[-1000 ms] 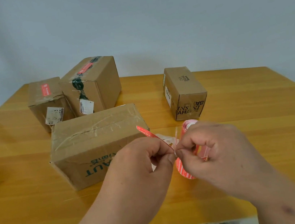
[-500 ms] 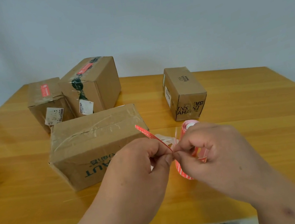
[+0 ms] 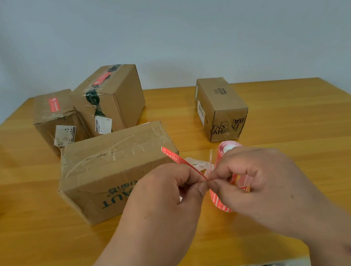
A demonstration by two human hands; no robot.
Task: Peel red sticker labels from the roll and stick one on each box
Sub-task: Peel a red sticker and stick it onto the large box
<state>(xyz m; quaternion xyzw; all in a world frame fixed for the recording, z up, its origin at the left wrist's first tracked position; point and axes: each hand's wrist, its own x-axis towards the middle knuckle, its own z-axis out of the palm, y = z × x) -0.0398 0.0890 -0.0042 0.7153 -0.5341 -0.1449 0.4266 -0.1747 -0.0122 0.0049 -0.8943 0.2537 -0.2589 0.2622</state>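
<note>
Red paper sticker label (image 3: 179, 159), half lifted, pinched at its near end by the left hand (image 3: 167, 192). Red-and-white label roll (image 3: 223, 157) gripped in the curled right hand (image 3: 255, 180), just right of it. Best peeled slowly at a shallow angle, away from the backing. Nearest unlabelled: large brown cardboard box (image 3: 112, 171), immediately left; small printed box (image 3: 220, 106) farther right.

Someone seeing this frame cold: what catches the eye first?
The two hands meeting at the near centre: the left hand pinches a red sticker that juts up-left, and the right hand holds the label roll. Behind them, four cardboard boxes stand on the yellow table.
</note>
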